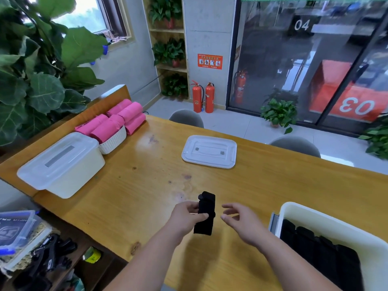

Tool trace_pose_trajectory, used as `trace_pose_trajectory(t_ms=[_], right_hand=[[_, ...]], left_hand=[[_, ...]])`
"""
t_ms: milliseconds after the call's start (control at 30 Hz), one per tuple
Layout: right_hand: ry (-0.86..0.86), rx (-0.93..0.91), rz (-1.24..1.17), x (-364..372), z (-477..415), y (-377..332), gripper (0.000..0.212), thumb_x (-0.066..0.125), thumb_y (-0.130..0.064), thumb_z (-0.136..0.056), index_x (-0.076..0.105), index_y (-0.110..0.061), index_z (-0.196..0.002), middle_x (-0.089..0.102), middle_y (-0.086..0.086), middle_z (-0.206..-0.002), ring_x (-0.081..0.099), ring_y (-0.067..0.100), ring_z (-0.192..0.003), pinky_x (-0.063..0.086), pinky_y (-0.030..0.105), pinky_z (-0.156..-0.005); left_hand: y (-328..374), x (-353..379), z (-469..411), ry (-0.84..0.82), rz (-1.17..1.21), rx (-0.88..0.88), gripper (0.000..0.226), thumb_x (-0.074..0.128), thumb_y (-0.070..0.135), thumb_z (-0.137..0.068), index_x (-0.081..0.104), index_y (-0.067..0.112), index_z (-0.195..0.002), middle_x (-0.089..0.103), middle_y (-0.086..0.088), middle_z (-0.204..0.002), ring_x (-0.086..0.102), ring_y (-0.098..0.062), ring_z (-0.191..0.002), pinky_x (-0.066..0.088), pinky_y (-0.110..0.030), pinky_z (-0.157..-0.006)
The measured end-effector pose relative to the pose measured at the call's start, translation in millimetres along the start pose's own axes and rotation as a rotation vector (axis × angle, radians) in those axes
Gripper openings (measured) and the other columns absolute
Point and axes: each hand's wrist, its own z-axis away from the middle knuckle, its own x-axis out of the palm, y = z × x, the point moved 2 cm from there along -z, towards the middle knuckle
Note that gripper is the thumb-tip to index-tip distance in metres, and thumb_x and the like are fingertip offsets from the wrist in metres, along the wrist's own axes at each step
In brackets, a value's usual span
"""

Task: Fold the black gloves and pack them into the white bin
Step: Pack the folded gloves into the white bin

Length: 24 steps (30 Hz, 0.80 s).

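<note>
My left hand (186,217) grips a folded black glove (205,213) around its middle and holds it upright just above the wooden table (147,185). A short way to the glove's right, my right hand (239,219) hovers with relaxed fingers and holds nothing. The white bin (340,225) stands at the table's near right corner, and several folded black gloves (319,248) lie packed side by side inside it.
The bin's white lid (209,151) lies flat at the middle of the table's far side. At the left stand a closed white lidded box (60,164) and a white basket of pink rolled cloths (114,124). Two grey chairs (295,144) face the far edge.
</note>
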Motion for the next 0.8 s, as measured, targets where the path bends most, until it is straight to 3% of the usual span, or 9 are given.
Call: trace_pose_trajectory(t_ms=[133, 267, 333, 433, 500, 600, 800], right_hand=[[0.078, 0.027, -0.204, -21.2, 9.8, 7.4, 0.039, 0.07, -0.052, -0.096, 0.062, -0.042, -0.133, 0.069, -0.018, -0.121, 0.07, 0.003, -0.104, 0.059, 0.036, -0.095], [0.093, 0.046, -0.497, -39.3, 27.1, 14.6, 0.049, 0.072, -0.053, -0.095, 0.063, -0.032, -0.138, 0.072, -0.006, -0.126, 0.074, 0.01, -0.108, 0.06, 0.036, -0.098], [0.082, 0.047, -0.592, -47.4, 37.8, 16.7, 0.05, 0.072, -0.053, -0.095, 0.065, -0.03, -0.138, 0.074, -0.005, -0.127, 0.074, 0.013, -0.111, 0.06, 0.032, -0.095], [0.115, 0.055, -0.688, -60.3, 54.9, 16.3, 0.028, 0.068, -0.033, -0.103, 0.069, -0.027, -0.13, 0.078, -0.006, -0.118, 0.075, 0.013, -0.108, 0.057, 0.018, -0.075], [0.149, 0.068, -0.699, -67.8, 62.9, 21.4, 0.026, 0.067, -0.028, -0.104, 0.069, -0.026, -0.13, 0.079, -0.005, -0.116, 0.077, 0.018, -0.103, 0.054, 0.025, -0.073], [0.234, 0.098, -0.736, -78.5, 74.2, 33.4, 0.03, 0.07, -0.025, -0.102, 0.067, -0.023, -0.131, 0.078, -0.002, -0.117, 0.077, 0.021, -0.105, 0.06, 0.045, -0.091], [0.362, 0.142, -0.807, -108.6, 98.4, 59.4, 0.03, 0.071, -0.021, -0.101, 0.067, -0.015, -0.13, 0.078, 0.007, -0.117, 0.076, 0.028, -0.109, 0.06, 0.049, -0.099]], left_hand=[[23.7, 27.4, 3.8, -0.15, 0.025, 0.07, 0.035, 0.084, 0.016, -0.089, 0.075, 0.021, -0.122, 0.08, 0.003, -0.113, 0.077, -0.018, -0.106, 0.059, -0.046, -0.102], [40.3, 55.1, 5.9, -0.239, 0.042, 0.106, 0.041, 0.086, 0.018, -0.088, 0.073, 0.022, -0.126, 0.079, 0.003, -0.117, 0.076, -0.022, -0.109, 0.057, -0.049, -0.105], [48.4, 70.1, 7.3, -0.291, 0.047, 0.119, 0.04, 0.085, 0.017, -0.088, 0.073, 0.022, -0.127, 0.079, 0.002, -0.118, 0.076, -0.022, -0.11, 0.057, -0.049, -0.105], [57.1, 92.8, 8.2, -0.353, 0.047, 0.133, 0.04, 0.086, 0.016, -0.089, 0.073, 0.021, -0.126, 0.079, 0.001, -0.117, 0.076, -0.023, -0.11, 0.057, -0.048, -0.105], [61.1, 106.7, 7.7, -0.37, 0.046, 0.136, 0.042, 0.087, 0.017, -0.087, 0.073, 0.021, -0.126, 0.079, -0.001, -0.117, 0.076, -0.023, -0.11, 0.057, -0.049, -0.105], [67.0, 127.5, 7.4, -0.418, 0.04, 0.138, 0.044, 0.089, 0.02, -0.084, 0.073, 0.023, -0.125, 0.079, -0.001, -0.116, 0.076, -0.023, -0.11, 0.057, -0.049, -0.105], [76.1, 163.8, 11.0, -0.485, 0.045, 0.134, 0.038, 0.088, 0.028, -0.087, 0.075, 0.025, -0.123, 0.078, -0.003, -0.113, 0.077, -0.022, -0.105, 0.06, -0.047, -0.101]])
